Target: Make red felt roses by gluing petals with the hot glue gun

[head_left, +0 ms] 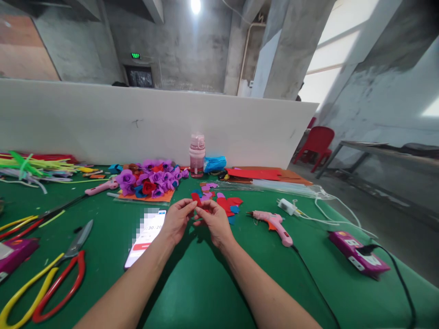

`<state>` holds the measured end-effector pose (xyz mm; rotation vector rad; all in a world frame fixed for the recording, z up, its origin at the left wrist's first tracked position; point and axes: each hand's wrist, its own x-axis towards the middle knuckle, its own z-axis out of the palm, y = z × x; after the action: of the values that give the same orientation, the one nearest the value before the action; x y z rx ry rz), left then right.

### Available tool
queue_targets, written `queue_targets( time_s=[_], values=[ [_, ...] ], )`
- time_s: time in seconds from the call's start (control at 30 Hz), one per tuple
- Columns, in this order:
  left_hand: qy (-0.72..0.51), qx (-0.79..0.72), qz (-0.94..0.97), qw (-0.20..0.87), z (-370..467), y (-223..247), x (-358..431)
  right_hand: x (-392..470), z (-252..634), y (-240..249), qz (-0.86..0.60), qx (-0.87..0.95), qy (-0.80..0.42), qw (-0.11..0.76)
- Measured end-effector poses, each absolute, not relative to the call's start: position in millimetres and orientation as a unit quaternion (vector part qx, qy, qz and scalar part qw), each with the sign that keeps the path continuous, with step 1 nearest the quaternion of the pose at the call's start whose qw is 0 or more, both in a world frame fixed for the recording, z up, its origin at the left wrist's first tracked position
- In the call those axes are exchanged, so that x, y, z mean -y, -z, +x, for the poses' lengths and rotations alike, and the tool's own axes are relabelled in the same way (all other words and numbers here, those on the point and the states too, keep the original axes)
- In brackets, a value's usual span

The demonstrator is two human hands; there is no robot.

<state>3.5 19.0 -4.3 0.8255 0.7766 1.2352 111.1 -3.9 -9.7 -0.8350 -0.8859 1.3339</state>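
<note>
My left hand (pixel 177 220) and my right hand (pixel 216 222) meet over the green table, fingertips pinched together. Between them is a small red petal (pixel 195 197), its upper part showing above the fingers and its lower part hidden. Just behind my hands lie loose petals (pixel 224 204) in red, purple and blue. A bunch of finished purple, red and blue flowers (pixel 154 178) rests on an orange sheet to the left. To the right of my right hand, a pink glue gun (pixel 274 224) lies on its side. A lit phone (pixel 146 240) is beside my left forearm.
Scissors (pixel 65 269) with red and yellow handles lie at left, near a second pink glue gun (pixel 103 186). A pink bottle (pixel 197 157) stands by the white partition (pixel 154 123). A purple power strip (pixel 358 253), a white charger (pixel 288 206) and cables spread across the right side.
</note>
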Motion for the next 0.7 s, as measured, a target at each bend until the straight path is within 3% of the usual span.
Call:
queue_targets(
  time_s=[0.7],
  values=[
    [-0.56, -0.379, 0.375, 0.634, 3.6, 6.4, -21.2, 1.2, 112.8, 10.7, -0.365, 0.347, -0.596, 0.626]
  ],
)
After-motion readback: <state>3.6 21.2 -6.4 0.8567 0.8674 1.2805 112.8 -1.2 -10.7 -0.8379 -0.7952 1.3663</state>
